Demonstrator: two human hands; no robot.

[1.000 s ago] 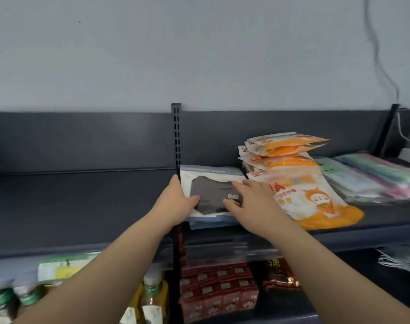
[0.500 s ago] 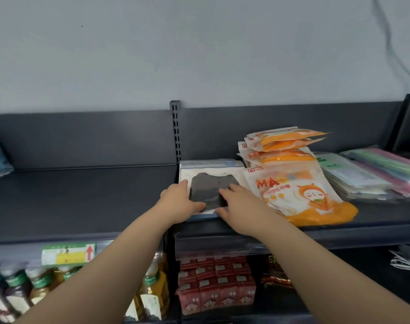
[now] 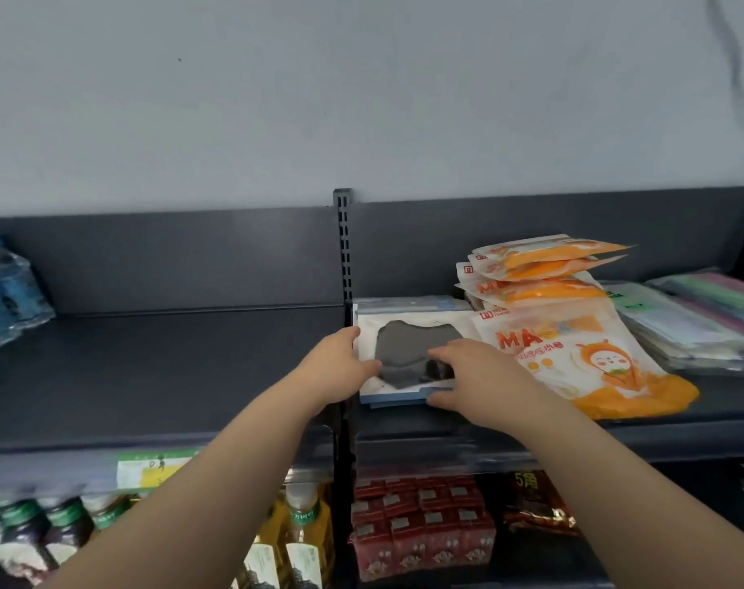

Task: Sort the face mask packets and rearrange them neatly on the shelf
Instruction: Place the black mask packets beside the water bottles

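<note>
A person's left hand (image 3: 340,367) and right hand (image 3: 476,382) rest flat, fingers released, on a stack of black mask packets (image 3: 408,354) lying on a dark shelf (image 3: 149,376). Orange mask packets (image 3: 574,354) lie just right of the right hand.

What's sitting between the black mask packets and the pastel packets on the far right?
In the head view, the orange mask packets lie between the black mask packets and the pastel packets.
</note>
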